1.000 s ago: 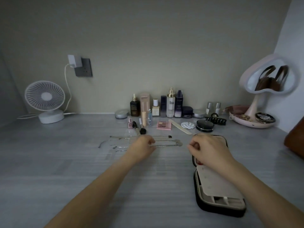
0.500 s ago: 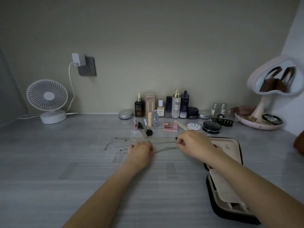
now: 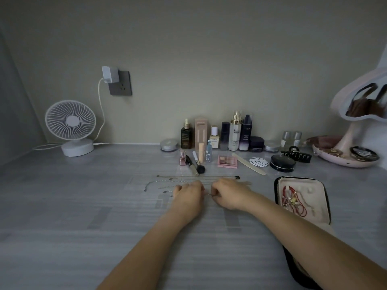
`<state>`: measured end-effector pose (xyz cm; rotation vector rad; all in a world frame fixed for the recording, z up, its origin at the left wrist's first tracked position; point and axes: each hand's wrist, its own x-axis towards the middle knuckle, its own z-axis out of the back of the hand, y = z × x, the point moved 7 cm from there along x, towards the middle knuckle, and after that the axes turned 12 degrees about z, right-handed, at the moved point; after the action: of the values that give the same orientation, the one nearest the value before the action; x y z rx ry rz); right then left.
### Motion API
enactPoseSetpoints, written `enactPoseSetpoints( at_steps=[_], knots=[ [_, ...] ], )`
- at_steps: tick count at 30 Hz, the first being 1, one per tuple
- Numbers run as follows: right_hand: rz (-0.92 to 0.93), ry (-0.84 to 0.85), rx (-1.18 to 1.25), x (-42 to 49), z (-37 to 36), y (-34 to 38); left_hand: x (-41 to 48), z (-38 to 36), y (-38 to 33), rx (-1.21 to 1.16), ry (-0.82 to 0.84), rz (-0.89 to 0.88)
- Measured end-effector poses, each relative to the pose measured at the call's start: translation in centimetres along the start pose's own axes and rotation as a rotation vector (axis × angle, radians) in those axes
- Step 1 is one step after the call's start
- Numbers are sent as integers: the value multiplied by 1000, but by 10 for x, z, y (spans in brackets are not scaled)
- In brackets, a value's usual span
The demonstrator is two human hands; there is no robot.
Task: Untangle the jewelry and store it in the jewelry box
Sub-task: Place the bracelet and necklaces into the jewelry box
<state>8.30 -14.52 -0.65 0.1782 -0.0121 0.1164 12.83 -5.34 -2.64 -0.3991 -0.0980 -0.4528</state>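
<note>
Several thin silver chains (image 3: 167,182) lie stretched side by side on the grey table (image 3: 83,206). My left hand (image 3: 187,195) rests on them with curled fingers. My right hand (image 3: 229,193) sits close beside it and pinches a small piece of chain between the two hands. The black jewelry box (image 3: 326,195) lies open at the right, its cream lining holding red cords (image 3: 288,197) and a few small pieces. My right forearm covers the box's near half.
Cosmetic bottles (image 3: 234,132), brushes, a pink palette (image 3: 227,161), a nail file and a black compact (image 3: 282,163) line the back. A white fan (image 3: 71,126) stands at the back left, a heart-shaped mirror stand (image 3: 351,143) at the right.
My right hand has left the jewelry box and moved left to the chains, ending right beside my left hand. The camera view has shifted left, revealing the box's lid lining.
</note>
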Motion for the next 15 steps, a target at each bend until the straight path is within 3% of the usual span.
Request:
enactPoseSetpoints(
  at_steps=[4,10,15],
  knots=[
    [-60,-67,246,-4,18,-4,-1,5,4,-349,75,74],
    [-58,-188,698,-25,55,0,-10,17,-13,-1164,308,142],
    [-63,-273,1018,-47,75,3,-23,18,-43,-1274,532,68]
  ],
)
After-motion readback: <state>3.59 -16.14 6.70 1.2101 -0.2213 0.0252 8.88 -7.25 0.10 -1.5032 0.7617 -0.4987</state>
